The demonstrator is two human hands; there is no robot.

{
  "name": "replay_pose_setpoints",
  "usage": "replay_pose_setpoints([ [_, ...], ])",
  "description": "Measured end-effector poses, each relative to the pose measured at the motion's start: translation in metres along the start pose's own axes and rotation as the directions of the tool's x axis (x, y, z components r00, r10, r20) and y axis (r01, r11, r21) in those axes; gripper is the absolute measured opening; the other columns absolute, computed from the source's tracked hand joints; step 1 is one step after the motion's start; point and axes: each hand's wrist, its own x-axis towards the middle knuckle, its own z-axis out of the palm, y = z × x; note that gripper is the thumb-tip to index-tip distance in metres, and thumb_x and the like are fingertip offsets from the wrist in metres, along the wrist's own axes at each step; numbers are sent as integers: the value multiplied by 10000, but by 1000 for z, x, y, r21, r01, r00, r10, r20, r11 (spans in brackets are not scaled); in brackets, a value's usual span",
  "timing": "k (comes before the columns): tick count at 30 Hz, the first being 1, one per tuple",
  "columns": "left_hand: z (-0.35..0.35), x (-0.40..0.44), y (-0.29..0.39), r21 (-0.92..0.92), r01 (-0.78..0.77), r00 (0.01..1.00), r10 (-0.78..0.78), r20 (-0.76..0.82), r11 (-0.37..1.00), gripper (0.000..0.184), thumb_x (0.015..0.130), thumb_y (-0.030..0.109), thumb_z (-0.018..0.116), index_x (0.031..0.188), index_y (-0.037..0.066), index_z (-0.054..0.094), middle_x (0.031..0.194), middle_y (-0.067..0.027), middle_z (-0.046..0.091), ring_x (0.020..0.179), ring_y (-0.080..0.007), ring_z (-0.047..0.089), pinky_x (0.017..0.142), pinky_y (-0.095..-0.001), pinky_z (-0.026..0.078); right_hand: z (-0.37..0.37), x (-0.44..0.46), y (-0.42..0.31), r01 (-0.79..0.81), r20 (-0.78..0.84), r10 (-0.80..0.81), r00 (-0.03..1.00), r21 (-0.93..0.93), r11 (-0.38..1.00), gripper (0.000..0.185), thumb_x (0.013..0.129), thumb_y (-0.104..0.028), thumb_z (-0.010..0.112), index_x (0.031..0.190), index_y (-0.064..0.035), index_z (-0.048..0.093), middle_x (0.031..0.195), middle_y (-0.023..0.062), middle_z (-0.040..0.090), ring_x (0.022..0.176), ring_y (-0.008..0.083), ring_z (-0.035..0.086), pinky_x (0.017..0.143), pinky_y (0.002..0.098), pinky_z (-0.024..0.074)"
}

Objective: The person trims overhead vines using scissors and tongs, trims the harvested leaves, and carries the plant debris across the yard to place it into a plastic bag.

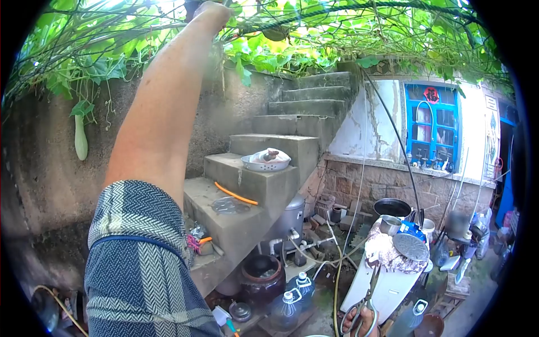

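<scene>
My left hand (213, 16) is raised high into the leafy vines (314, 48) at the top of the view, its fingers closed. What they grip is hidden by the hand and the frame edge. Low at the bottom right, my right hand (366, 321) holds a pair of scissors (373, 285) by the handles, blades pointing up and away. A long pale green gourd (81, 139) hangs from the vines at the left, apart from both hands. A rounder, darker gourd (275, 33) hangs right of my left hand.
Concrete steps (300, 115) climb behind my arm, with a white colander (265, 164) on one. Big water bottles (285, 309) and a brown jar (263, 269) stand below. A white board (351, 300) lies near the scissors. A green rope (359, 8) crosses overhead.
</scene>
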Motion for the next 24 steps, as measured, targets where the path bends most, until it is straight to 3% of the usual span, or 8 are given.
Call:
replay_pose_setpoints([
  [2,14,2,1,-32,140,990,-140,6,990,485,832,447,702,877,-34,652,717,-95,637,560,-197,575,549,-388,487,16,-15,-15,6,-124,-6,992,-4,1000,370,867,-458,567,888,-89,580,653,47,509,502,164,483,437,271,394],
  [6,17,-36,-14,183,-83,986,107,-127,980,362,884,349,652,813,-6,650,640,-77,598,467,-154,509,463,-346,446,-1,-9,0,-2,-93,6,996,41,999,352,886,-440,536,895,-91,580,656,48,518,503,169,495,438,272,397],
  [9,5,-68,-36,90,-118,993,120,-21,989,332,878,316,644,745,12,647,620,-69,593,494,-155,535,492,-347,443,-3,-3,3,-3,-118,3,993,-4,1000,336,878,-444,552,865,-109,565,633,37,508,487,167,487,424,272,391],
  [12,-7,-101,-61,236,-337,940,338,40,911,295,867,280,647,710,30,639,603,-50,585,524,-145,549,511,-342,435,-5,11,10,-72,-69,72,995,-6,997,333,870,-454,569,840,-122,552,621,29,504,479,162,481,417,275,390],
  [17,-18,-141,-124,210,-269,960,245,133,940,242,842,270,667,745,49,655,617,-72,604,576,-162,572,571,-363,446,0,36,14,-83,4,83,997,-32,996,366,865,-492,577,788,-137,534,598,22,494,467,156,467,413,278,386],
  [19,-18,-173,-145,211,-299,947,263,184,930,248,828,260,674,759,24,650,648,-135,614,596,-235,584,610,-400,452,19,33,6,-88,21,89,996,-48,995,374,858,-500,580,768,-139,533,587,21,487,453,157,455,403,277,375],
  [21,-21,-205,-160,334,-372,909,267,321,866,240,818,234,671,858,-2,683,799,-228,645,754,-378,635,734,-447,492,33,32,3,-112,56,115,992,-57,992,379,847,-505,580,743,-143,536,576,15,481,431,152,432,397,275,362],
  [24,-24,-264,-189,156,-311,896,235,377,937,252,806,230,677,783,-17,632,688,-213,595,619,-353,570,640,-432,458,43,31,11,-109,136,128,982,-137,985,369,847,-494,574,757,-138,539,574,13,477,430,146,431,397,276,364],
])
